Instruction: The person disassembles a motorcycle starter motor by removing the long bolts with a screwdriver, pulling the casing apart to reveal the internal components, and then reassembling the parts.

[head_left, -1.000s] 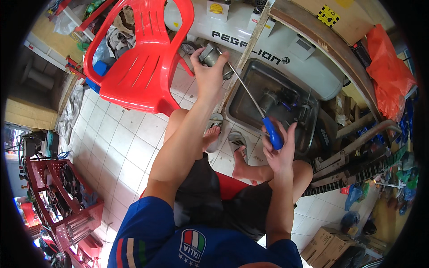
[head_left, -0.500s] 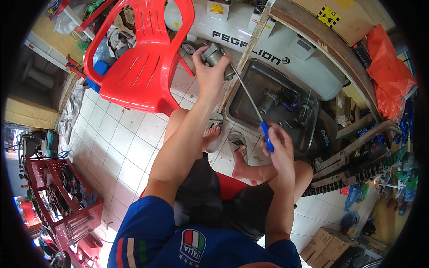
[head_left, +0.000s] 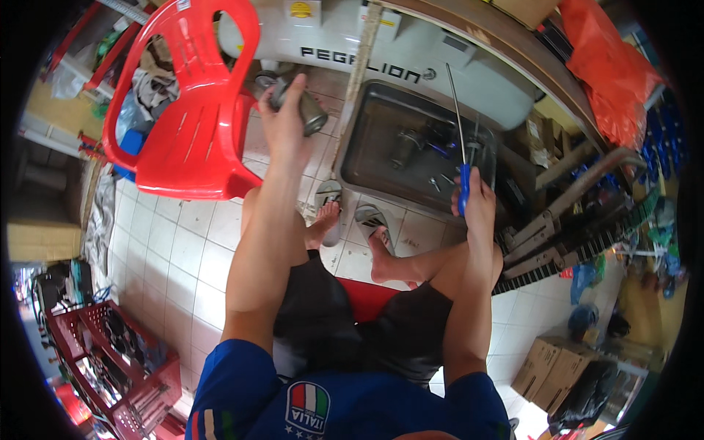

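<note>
My left hand (head_left: 282,126) is closed around a grey metal cylindrical part, like a small motor housing (head_left: 314,117), held up between the red chair and the tray. Its far end is partly covered by my fingers. In my right hand (head_left: 480,202) is a long screwdriver (head_left: 464,187), gripped by its blue handle. Its thin shaft points up and away over the right part of the dark tray (head_left: 367,143), apart from the metal part. Inside the tray lie another metal cylinder (head_left: 408,147), dark pieces with some blue, and small loose metal pieces (head_left: 438,181).
A red plastic chair (head_left: 187,143) stands at the far left. Behind the tray lies a large light-grey tank (head_left: 330,33). A metal frame (head_left: 546,235) borders the tray's right side. A dark red tool cart (head_left: 125,367) is at the near left, and cardboard boxes (head_left: 550,370) at the near right.
The screwdriver has come away from the metal part and swung upright to the right. My left hand has shifted left with the part, which is turned differently. The view has moved too.
</note>
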`<move>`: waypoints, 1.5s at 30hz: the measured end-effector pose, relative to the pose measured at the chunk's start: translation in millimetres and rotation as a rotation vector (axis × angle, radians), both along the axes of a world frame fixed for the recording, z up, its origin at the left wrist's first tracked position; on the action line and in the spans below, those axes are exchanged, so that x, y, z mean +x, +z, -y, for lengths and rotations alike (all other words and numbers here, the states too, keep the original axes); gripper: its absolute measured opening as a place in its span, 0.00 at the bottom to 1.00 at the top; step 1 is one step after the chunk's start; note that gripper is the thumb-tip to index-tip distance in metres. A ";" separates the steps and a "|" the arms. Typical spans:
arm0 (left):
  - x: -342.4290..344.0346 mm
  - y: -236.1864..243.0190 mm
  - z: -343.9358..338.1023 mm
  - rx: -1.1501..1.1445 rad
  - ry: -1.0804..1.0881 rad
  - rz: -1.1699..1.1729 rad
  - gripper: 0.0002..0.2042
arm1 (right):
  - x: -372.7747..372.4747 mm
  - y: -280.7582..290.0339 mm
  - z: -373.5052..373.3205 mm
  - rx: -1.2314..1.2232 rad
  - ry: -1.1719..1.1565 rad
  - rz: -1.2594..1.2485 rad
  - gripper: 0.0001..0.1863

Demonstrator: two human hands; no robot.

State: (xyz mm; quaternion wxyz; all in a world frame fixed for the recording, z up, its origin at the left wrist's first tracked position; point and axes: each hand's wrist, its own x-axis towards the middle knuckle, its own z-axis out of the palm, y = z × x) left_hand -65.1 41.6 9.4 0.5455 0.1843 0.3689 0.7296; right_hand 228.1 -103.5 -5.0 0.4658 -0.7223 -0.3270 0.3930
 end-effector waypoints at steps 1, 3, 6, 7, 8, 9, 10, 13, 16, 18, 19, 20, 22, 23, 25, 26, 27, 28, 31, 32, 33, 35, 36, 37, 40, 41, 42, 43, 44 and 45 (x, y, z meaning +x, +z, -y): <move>-0.8 0.4 0.7 0.023 -0.052 0.017 0.23 | 8.1 -11.0 -9.9 -0.014 -0.016 0.044 0.29; 4.5 4.3 1.7 0.030 -0.150 0.016 0.19 | 33.9 -47.6 -32.8 -0.095 0.000 0.290 0.28; 13.1 7.4 6.4 0.015 -0.213 0.004 0.16 | 29.5 -65.6 -55.8 -0.185 0.014 0.633 0.25; 14.4 10.6 9.0 0.007 -0.218 0.003 0.16 | 19.9 -65.0 -60.9 -0.194 0.001 0.706 0.24; 16.4 10.7 10.2 0.008 -0.253 0.005 0.15 | 17.4 -67.0 -62.7 -0.204 0.004 0.723 0.24; 18.7 8.3 10.8 0.010 -0.288 0.008 0.14 | 15.6 -69.5 -63.4 -0.215 0.007 0.741 0.24; 18.2 4.6 12.0 0.004 -0.320 0.006 0.14 | 10.7 -72.0 -61.7 -0.230 0.017 0.754 0.24; 23.1 -2.7 12.4 -0.010 -0.408 0.042 0.15 | 4.1 -72.6 -57.0 -0.240 0.051 0.770 0.22; 20.9 -5.7 12.8 -0.091 -0.521 0.188 0.23 | 3.7 -77.4 -53.2 -0.273 0.080 0.804 0.24; 30.8 -5.2 18.5 -0.105 -0.524 0.224 0.25 | 3.1 -78.2 -52.5 -0.274 0.073 0.854 0.24; 32.8 -6.2 20.8 -0.095 -0.528 0.217 0.25 | -1.0 -72.3 -51.2 -0.269 0.067 0.892 0.23; 34.1 -9.5 20.2 -0.101 -0.526 0.220 0.25 | -4.6 -66.0 -51.2 -0.265 0.059 0.930 0.22; 38.6 -16.1 19.0 -0.117 -0.526 0.229 0.24 | -15.2 -41.9 -54.7 0.028 0.042 0.839 0.19; 44.5 -16.7 21.8 -0.103 -0.496 0.225 0.21 | -23.4 -27.7 -55.6 0.167 0.032 0.790 0.18; 54.1 -22.7 23.3 -0.082 -0.455 0.114 0.18 | -42.2 -6.8 -61.5 0.334 0.188 0.411 0.18; 62.3 -20.4 25.6 -0.071 -0.439 0.063 0.17 | -52.0 -2.8 -66.4 0.335 0.289 0.343 0.20; 69.3 -18.3 31.2 -0.069 -0.399 -0.013 0.15 | -62.1 3.0 -71.3 0.286 0.346 0.324 0.21; 74.5 -22.5 31.2 -0.058 -0.339 -0.075 0.14 | -75.6 7.1 -77.0 0.275 0.349 0.260 0.22; 85.5 -47.0 29.1 -0.041 -0.213 -0.246 0.15 | -89.2 -3.8 -87.4 0.222 0.300 0.249 0.21; 89.2 -53.0 28.1 -0.025 -0.202 -0.317 0.15 | -88.4 -10.3 -88.4 0.241 0.268 0.246 0.21; 93.0 -58.9 26.2 -0.009 -0.190 -0.388 0.15 | -87.4 -16.5 -90.1 0.261 0.237 0.243 0.20; 96.9 -69.6 31.3 0.025 -0.204 -0.518 0.17 | -86.2 -22.9 -86.6 0.294 0.199 0.229 0.18; 97.8 -75.4 31.2 0.014 -0.183 -0.541 0.17 | -85.5 -26.7 -85.9 0.310 0.178 0.222 0.18; 101.7 -81.7 28.6 0.009 -0.175 -0.560 0.17 | -83.7 -35.3 -85.9 0.356 0.149 0.181 0.17; 103.4 -89.7 26.1 0.006 -0.202 -0.569 0.17 | -87.4 -53.8 -89.3 0.388 0.066 -0.024 0.14; 104.1 -91.2 25.9 -0.007 -0.206 -0.556 0.17 | -86.7 -55.5 -90.2 0.380 0.068 -0.097 0.13; 105.8 -92.8 26.3 -0.019 -0.212 -0.543 0.17 | -84.0 -57.0 -90.6 0.373 0.068 -0.169 0.12; 105.6 -91.3 25.3 -0.012 -0.210 -0.590 0.17 | -82.9 -61.1 -93.4 0.389 0.079 -0.214 0.12; 107.4 -90.2 25.7 -0.007 -0.216 -0.585 0.18 | -81.3 -65.1 -96.1 0.405 0.089 -0.257 0.12; 109.4 -89.2 26.3 -0.001 -0.223 -0.580 0.18 | -78.5 -69.2 -96.9 0.423 0.099 -0.300 0.13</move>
